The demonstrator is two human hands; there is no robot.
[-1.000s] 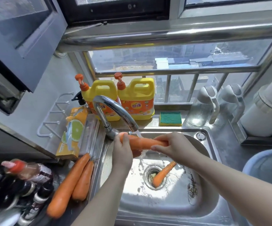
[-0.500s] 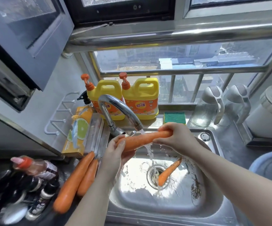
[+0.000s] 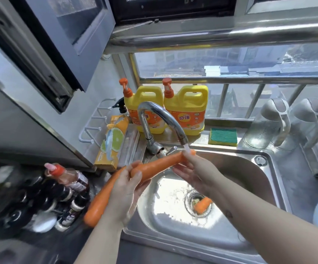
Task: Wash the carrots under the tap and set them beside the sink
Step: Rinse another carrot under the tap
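A steel sink (image 3: 268, 168) sits under a sunny window in a small kitchen. Over the sink, 1 long carrot (image 3: 158, 166) is held tilted, with its thin end up under the water running from the tap (image 3: 160, 115). The left hand (image 3: 125, 189) wraps its fingers round the thick end. The right hand (image 3: 196, 172) pinches the thin end, right where the water lands. A second carrot (image 3: 202, 204) lies in the sink with its tip on the drain. A big carrot (image 3: 99, 202) lies on the counter just left of the sink, partly behind the left hand. Behind the tap stand 2 yellow soap bottles (image 3: 190, 107) with orange pumps. Their orange labels have Chinese writing, too blurry to read. A green sponge (image 3: 223, 137) lies beside them.
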